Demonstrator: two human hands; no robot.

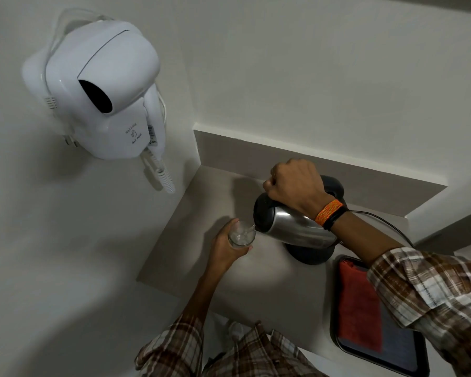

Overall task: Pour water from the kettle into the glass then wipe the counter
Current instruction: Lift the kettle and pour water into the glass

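My right hand (297,183) grips the black handle of a steel kettle (294,227), tipped to the left above the grey counter (201,262). Its spout touches the rim of a clear glass (241,235), and a thin stream of water runs into it. My left hand (226,248) is wrapped around the glass, holding it just above the counter beside the spout. A little water shows in the glass. A red cloth (359,303) lies folded in a dark tray at the right.
The kettle's round black base (332,186) with its cord sits at the back by the wall. The dark tray (403,352) lies at the counter's front right. A white wall-hung hair dryer (98,91) juts out at the upper left.
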